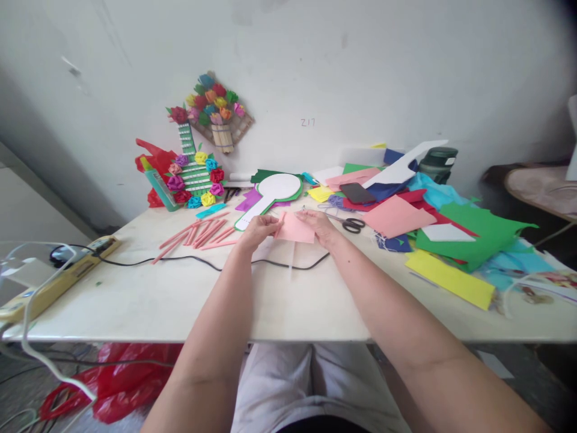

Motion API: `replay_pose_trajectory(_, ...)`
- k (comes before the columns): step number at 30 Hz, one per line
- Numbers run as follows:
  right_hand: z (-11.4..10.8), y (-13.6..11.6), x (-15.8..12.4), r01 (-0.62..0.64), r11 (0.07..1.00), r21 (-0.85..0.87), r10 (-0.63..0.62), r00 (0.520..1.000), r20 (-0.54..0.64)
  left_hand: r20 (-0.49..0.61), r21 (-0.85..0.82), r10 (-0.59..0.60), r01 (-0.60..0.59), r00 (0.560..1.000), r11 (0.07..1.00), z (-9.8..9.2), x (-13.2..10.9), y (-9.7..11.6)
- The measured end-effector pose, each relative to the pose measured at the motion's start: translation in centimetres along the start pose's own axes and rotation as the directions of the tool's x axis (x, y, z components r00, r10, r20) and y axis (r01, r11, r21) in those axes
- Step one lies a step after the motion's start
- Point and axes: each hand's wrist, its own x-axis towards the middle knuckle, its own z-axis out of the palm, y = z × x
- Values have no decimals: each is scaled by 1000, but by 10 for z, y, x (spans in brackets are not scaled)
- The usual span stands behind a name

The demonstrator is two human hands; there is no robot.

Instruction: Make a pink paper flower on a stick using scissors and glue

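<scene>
A small pink sheet of paper [297, 230] is held between my two hands over the middle of the table. My left hand [260, 230] pinches its left edge, which looks rolled or folded over. My right hand [319, 225] grips the upper right part of the sheet, with the fingers closed on it. Several thin pink paper rolls [210, 233] lie in a loose pile to the left of my left hand. Just behind my hands is a white paddle-shaped cutout with a green border [276, 191]. Black-handled scissors [353, 225] lie to the right of my right hand.
Coloured paper sheets [473, 231] and a dark phone [357, 193] cover the right side. A glue bottle [158, 185] and a guitar-shaped craft with paper flowers [198, 174] stand back left. A black cable [211, 264] crosses the table; a power strip [58, 279] lies at the left edge.
</scene>
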Motion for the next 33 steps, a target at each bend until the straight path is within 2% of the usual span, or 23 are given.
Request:
replay_pose_trajectory(3, 0, 1, 0, -68, 991, -120, 68, 998, 0, -26, -23, 29, -29, 999, 999, 1, 2, -2)
replay_pose_trajectory(6, 1, 2, 1, -59, 979, -195, 49, 997, -54, -65, -13, 29, -30, 997, 999, 3, 3, -2)
replay_pose_trajectory(12, 4, 3, 3, 26, 985, -170, -43, 994, -96, -109, 2, -7, 7, 994, 1000, 8, 3, -2)
replay_pose_trajectory(26, 0, 8, 6, 40, 978, -205, -64, 992, -112, -144, -116, -75, 58, 987, 992, 8, 5, -5)
replay_pose_trajectory(30, -5, 13, 14, 144, 970, -197, -180, 967, -181, -122, -104, -86, 74, 989, 992, 12, 4, -2)
replay_pose_trajectory(33, -8, 11, 16, 235, 946, -224, -271, 952, -143, -112, -47, -86, 81, 990, 996, 14, 4, -1)
